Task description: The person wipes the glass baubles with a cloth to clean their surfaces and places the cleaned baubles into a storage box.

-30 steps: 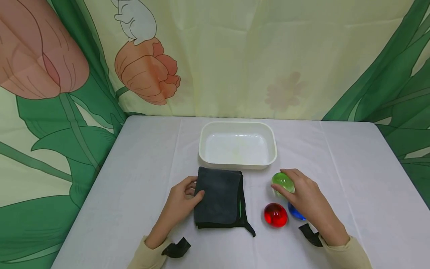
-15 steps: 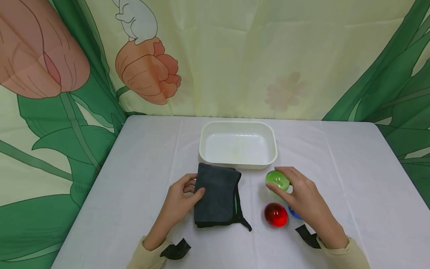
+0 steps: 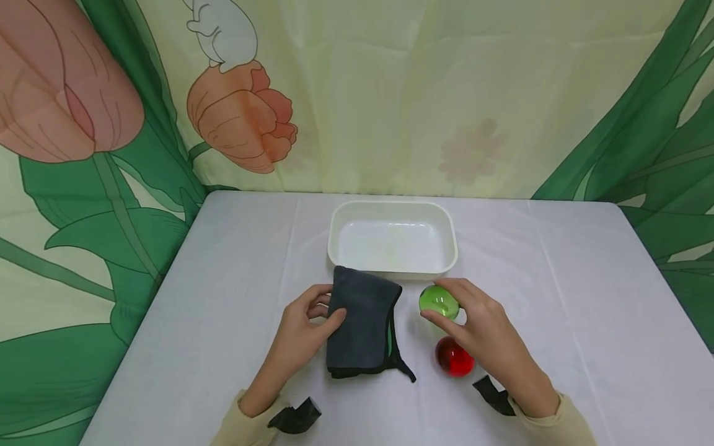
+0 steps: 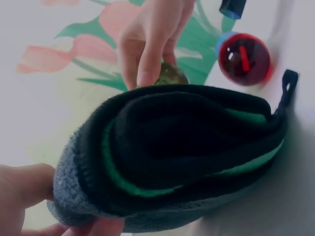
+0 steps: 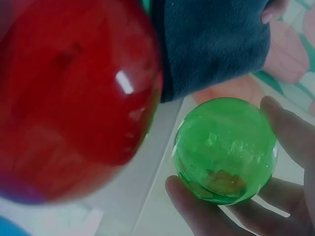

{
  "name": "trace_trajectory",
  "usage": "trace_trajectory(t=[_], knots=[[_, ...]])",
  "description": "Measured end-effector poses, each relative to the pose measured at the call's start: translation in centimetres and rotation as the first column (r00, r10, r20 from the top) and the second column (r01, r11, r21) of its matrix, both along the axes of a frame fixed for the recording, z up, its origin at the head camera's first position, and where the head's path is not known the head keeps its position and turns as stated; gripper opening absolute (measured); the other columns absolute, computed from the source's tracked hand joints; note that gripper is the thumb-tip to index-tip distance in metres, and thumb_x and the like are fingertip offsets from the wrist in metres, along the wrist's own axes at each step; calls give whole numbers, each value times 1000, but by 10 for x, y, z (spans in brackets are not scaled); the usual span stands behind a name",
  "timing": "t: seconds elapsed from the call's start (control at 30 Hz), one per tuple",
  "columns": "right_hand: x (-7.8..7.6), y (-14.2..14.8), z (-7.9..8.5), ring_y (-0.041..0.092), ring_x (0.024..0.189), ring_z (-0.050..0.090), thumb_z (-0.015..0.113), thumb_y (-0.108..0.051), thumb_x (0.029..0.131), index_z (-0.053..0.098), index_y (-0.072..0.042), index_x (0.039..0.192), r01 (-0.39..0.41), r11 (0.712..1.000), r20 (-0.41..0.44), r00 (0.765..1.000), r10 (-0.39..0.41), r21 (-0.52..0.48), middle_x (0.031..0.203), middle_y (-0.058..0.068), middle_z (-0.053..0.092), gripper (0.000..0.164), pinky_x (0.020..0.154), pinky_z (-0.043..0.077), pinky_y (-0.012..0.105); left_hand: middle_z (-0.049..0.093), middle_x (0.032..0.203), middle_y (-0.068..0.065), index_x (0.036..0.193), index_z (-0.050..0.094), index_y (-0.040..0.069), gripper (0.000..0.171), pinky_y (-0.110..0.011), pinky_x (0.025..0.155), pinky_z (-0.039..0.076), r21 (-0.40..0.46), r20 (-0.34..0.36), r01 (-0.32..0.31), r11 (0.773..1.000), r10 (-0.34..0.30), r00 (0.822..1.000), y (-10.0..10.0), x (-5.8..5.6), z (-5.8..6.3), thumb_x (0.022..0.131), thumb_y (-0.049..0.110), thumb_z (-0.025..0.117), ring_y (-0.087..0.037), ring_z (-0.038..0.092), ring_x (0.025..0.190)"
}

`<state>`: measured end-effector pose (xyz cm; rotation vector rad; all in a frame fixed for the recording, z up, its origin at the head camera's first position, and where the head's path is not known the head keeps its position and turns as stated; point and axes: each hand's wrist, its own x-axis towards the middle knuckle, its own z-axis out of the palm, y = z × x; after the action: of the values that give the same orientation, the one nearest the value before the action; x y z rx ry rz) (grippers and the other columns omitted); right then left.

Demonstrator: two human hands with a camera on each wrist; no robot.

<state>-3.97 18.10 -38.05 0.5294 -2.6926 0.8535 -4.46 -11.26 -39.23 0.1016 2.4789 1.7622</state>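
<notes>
My left hand (image 3: 301, 331) grips the left edge of a folded dark grey towel (image 3: 362, 322), thumb on its upper face. The left wrist view looks into the towel's folded layers (image 4: 182, 142), with green showing inside and a black hanging loop (image 4: 290, 88) at one corner. My right hand (image 3: 488, 331) pinches a clear green ball (image 3: 439, 301) between thumb and fingers, to the right of the towel. Close below it sits a red ball (image 3: 455, 357) on the table. A blue ball (image 4: 224, 42) peeks out behind the red one in the left wrist view; the right hand hides it in the head view.
A white rectangular tray (image 3: 393, 272) stands behind the towel, its near edge close to the towel's top. White cloth covers the table (image 3: 234, 272). A printed flower curtain (image 3: 379, 93) hangs behind. Black straps (image 3: 295, 416) stick out from both sleeves.
My right hand has carried the green ball leftward, towards the towel, and now covers the blue ball. The towel's top edge has risen and tilted slightly in my left hand.
</notes>
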Motion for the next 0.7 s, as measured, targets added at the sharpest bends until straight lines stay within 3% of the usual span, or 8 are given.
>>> trace_trajectory(t=[0.1,0.3,0.43,0.7], knots=[[0,-5,1,8,95,60,88,-25,75,64,-9,123,-17,1000,0,1000,17,-15,116,-2,65,56,79,54,18,68,103,-9,125,63,7,40,-22,70,55,26,-15,4,1000,-3,1000,3,0,2,88,12,75,-15,69,86],[0,-16,3,8,99,60,87,-27,76,63,-11,126,-74,996,25,997,75,-54,121,-1,64,57,81,59,29,67,98,-11,122,63,4,38,-23,68,56,102,-34,-1,995,5,999,10,0,2,87,10,76,-15,69,82],[-1,-24,4,8,100,61,85,-29,78,64,-9,125,-109,991,27,993,112,-75,120,0,64,55,82,58,28,66,98,-11,123,62,4,39,-23,68,56,141,-28,1,990,3,1000,15,0,3,88,10,75,-14,69,83],[1,-40,6,9,99,63,83,-31,80,64,-7,124,-153,985,6,988,154,-75,118,0,65,54,83,58,27,65,103,-8,125,61,8,37,-24,73,57,141,-34,37,989,-32,999,27,3,4,90,10,72,-15,70,88]])
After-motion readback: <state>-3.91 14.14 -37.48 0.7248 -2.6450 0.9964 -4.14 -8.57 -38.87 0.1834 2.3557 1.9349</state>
